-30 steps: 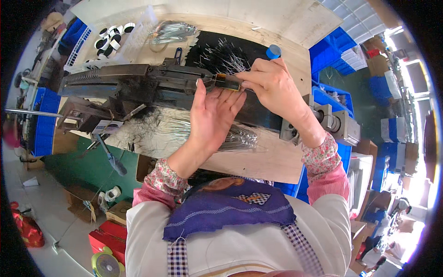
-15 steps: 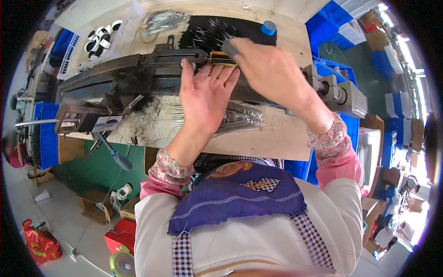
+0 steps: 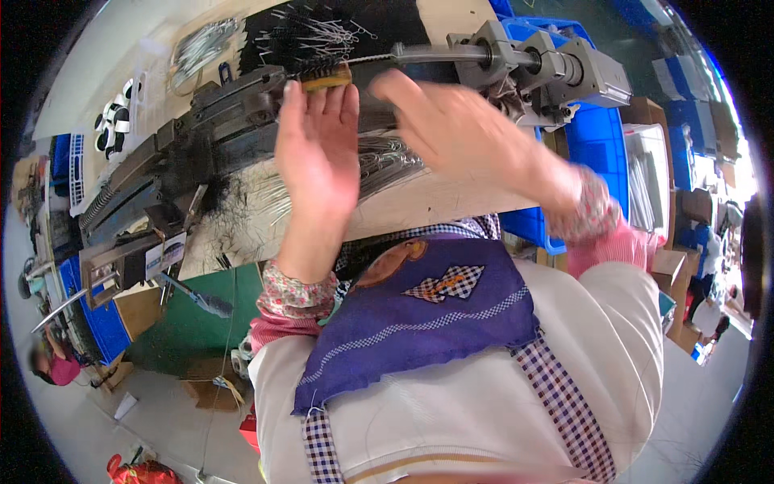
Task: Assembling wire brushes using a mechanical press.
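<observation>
My left hand point(image 3: 320, 153) lies palm up with its fingers stretched out. Its fingertips touch the underside of a yellow piece point(image 3: 328, 81) topped with dark bristles, on the long dark metal machine point(image 3: 234, 117). A thin twisted wire point(image 3: 369, 60) runs from the bristles to a metal shaft point(image 3: 439, 53). To the right, my right hand point(image 3: 476, 141) is over the machine's near side, just below that shaft. Motion smears its fingers, so I cannot make out whether it holds anything. Bent metal wires point(image 3: 387, 165) lie in a bundle on the wooden table under my hands.
Looped wires point(image 3: 314, 32) lie on a black cloth point(image 3: 258, 40) behind the machine. A motor-like metal block point(image 3: 597, 77) ends the machine on the right, beside a blue bin point(image 3: 597, 153). Black-and-white rolls point(image 3: 117, 121) fill a white basket at left. Dark bristle scraps point(image 3: 222, 226) litter the table.
My right hand has moved down and away from the grey end of the shaft, which now shows. The view has turned, and the machine sits higher and tilted. The left hand remains palm up.
</observation>
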Motion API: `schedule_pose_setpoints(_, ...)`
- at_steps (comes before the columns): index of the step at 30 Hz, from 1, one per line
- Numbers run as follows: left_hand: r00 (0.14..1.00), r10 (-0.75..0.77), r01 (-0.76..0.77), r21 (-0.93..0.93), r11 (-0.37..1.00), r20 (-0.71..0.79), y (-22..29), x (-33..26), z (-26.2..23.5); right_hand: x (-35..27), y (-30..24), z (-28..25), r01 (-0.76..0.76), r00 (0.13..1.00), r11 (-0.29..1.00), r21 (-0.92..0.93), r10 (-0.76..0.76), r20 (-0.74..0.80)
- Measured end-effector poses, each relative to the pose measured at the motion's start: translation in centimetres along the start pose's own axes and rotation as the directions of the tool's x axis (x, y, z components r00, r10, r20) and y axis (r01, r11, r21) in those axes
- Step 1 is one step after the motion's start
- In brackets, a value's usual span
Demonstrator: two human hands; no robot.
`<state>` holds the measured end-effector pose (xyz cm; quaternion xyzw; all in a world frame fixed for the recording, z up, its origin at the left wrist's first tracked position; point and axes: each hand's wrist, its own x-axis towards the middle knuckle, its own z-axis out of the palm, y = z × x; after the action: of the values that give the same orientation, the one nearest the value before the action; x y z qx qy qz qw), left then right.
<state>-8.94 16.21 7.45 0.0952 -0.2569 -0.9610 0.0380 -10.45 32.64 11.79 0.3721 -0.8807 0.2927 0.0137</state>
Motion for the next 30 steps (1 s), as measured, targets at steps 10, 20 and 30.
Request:
schedule_pose_setpoints(10,0.992,-0.128,0.125,0.105,0.987,0.02,-3.0,-4.3,-0.3,-12.1,6.3,6.7,-0.56,0.8,0.755,0.342,0.6,-0.014)
schedule_pose_setpoints(20,0.666,0.7,0.454,0.604,-0.655,0.259,20.1,-18.2,-25.4,-14.0,6.5,-2.1,-0.224,0.659,0.691,0.688,0.627,-0.415)
schedule_pose_setpoints(30,0.62,0.766,0.608,0.51,-0.608,0.173,16.6,-17.5,-22.5,-10.2,4.2,-1.1,0.019,0.946,0.897,0.442,0.126,-0.298)
